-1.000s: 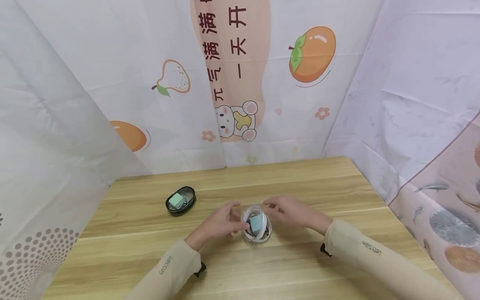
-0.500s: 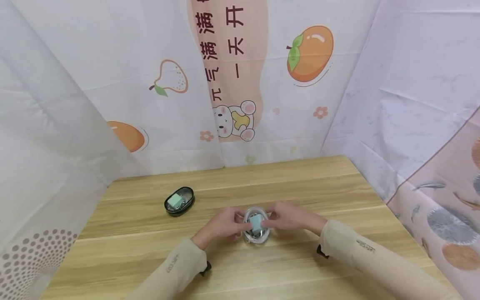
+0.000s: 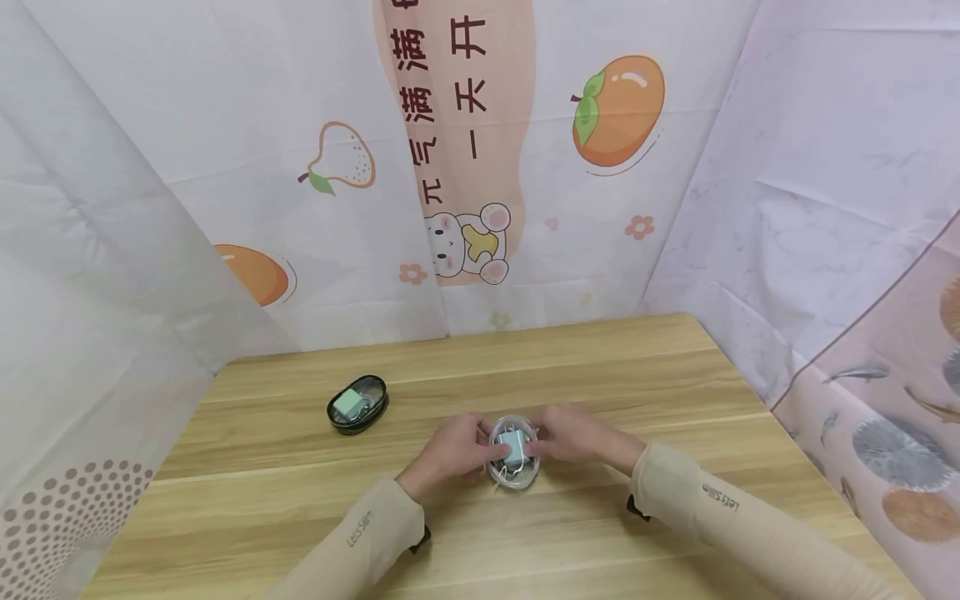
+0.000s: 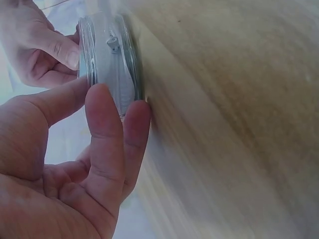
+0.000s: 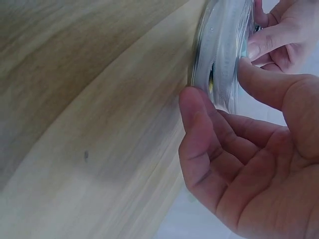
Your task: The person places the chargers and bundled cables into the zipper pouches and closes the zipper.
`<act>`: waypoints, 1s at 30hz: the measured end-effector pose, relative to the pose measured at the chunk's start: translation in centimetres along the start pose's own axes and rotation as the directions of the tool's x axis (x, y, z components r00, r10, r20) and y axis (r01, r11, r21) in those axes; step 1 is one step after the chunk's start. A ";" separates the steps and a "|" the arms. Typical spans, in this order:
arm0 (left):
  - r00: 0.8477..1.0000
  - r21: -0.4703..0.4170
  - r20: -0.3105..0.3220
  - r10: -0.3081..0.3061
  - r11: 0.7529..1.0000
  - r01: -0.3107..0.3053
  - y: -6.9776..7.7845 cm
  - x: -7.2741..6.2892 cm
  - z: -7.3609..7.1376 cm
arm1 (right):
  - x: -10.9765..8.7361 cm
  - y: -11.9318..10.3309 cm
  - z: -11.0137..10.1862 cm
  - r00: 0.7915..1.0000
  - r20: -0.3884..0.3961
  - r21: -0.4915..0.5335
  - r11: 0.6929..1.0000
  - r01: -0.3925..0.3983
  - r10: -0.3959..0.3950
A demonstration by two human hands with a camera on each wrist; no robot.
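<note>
A small round clear zip case (image 3: 517, 485) with a white zip band lies between both hands at the middle of the table. Inside it show a light blue charger plug (image 3: 513, 445) and a thin cable (image 3: 519, 463). My left hand (image 3: 459, 448) grips the case's left side, thumb on top over the plug and fingers along the wall. From the right, my right hand (image 3: 576, 435) holds it the same way, thumb tip at the plug's edge. A metal zip pull (image 4: 113, 45) sits on the band in the left wrist view.
A black-edged clear oval case (image 3: 379, 405) with a pale green charger plug (image 3: 349, 404) inside rests farther back on the left. The wooden table (image 3: 615, 358) ends at a printed cloth backdrop (image 3: 555, 283), with more cloth hanging on both sides.
Both hands have closed in on the case, thumbs now on its top. The white band crossed over the plug earlier; now it runs round the rim. The black-edged case stays put.
</note>
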State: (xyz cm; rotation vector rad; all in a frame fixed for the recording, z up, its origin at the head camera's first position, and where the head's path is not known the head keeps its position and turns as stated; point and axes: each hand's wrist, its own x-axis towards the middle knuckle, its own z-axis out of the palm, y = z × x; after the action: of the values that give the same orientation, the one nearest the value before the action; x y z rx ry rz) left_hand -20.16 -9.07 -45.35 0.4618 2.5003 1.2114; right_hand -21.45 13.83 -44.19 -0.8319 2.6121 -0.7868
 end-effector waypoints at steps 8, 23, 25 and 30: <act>1.000 -0.017 -0.014 -0.007 1.000 0.006 -0.2 -0.1 0.3 | 0.0 0.2 0.2 1.000 0.004 -0.007 1.000 0.023 -0.023; 0.999 0.023 -0.035 0.000 1.000 0.000 -0.1 -0.4 0.6 | -0.3 0.5 0.5 0.999 -0.011 0.015 0.999 0.042 -0.042; 0.999 0.040 -0.046 0.022 0.999 -0.020 -0.1 -0.4 0.6 | -0.4 0.5 0.4 0.999 -0.005 0.043 0.998 0.044 -0.044; 0.997 0.004 -0.064 0.043 0.999 -0.043 -0.1 -0.4 0.3 | -0.6 0.5 0.3 0.999 0.011 0.091 0.995 0.038 -0.039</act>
State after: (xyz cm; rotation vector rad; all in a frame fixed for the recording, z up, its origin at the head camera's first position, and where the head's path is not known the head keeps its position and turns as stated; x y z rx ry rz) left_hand -19.68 -9.12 -45.57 0.4871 2.5582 1.2579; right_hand -21.10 14.43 -44.69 -0.8606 2.5350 -0.9002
